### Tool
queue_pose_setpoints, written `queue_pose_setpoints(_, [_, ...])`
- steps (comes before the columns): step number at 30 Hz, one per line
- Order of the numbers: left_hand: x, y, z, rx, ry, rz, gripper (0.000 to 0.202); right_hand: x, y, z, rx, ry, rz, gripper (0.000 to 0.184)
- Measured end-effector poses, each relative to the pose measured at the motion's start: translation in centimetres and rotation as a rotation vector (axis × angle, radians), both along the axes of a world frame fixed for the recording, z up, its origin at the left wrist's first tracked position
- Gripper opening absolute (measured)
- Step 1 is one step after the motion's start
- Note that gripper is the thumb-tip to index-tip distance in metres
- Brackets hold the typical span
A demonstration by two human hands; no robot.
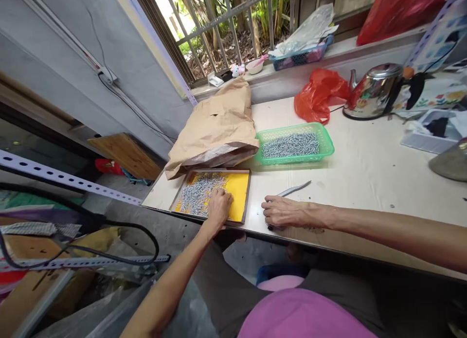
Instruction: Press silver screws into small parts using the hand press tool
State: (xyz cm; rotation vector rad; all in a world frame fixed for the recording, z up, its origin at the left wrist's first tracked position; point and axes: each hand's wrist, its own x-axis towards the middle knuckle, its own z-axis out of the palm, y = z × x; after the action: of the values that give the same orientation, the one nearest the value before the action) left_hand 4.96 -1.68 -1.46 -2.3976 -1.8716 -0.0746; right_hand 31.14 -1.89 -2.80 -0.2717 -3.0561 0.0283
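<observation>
My left hand reaches into a yellow tray at the table's near edge, its fingers curled on the pile of small grey metal screws lying there. My right hand rests on the white table to the right of the tray, fingers bent over a small dark object that I cannot make out. A thin metal blade-like tool lies just beyond that hand. Further back stands a green plastic basket holding several more screws.
A brown paper bag lies behind the yellow tray. A red plastic bag and a steel kettle stand at the back right. A perforated metal rail and black cable are to the left, below the table.
</observation>
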Motion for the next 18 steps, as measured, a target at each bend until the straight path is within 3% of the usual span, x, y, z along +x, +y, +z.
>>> queue_pose_setpoints(6, [-0.4,0.7,-0.6,-0.046,0.080,-0.053,0.026,-2.4,1.2,1.3,-0.244,-0.091,-0.208,0.011])
queue_pose_setpoints(10, [-0.3,1.0,0.1,-0.008,-0.007,-0.066,0.023,-2.9,1.4,1.1,-0.397,-0.095,-0.282,0.012])
queue_pose_setpoints(14, [1.2,0.4,1.6,-0.052,-0.309,0.011,0.019,-1.9,1.9,1.7,-0.449,0.081,-0.364,0.015])
queue_pose_setpoints(18, [4.0,-1.1,2.8,-0.375,-0.727,0.149,0.025,1.8,5.0,5.6,-0.265,0.375,-0.607,0.018])
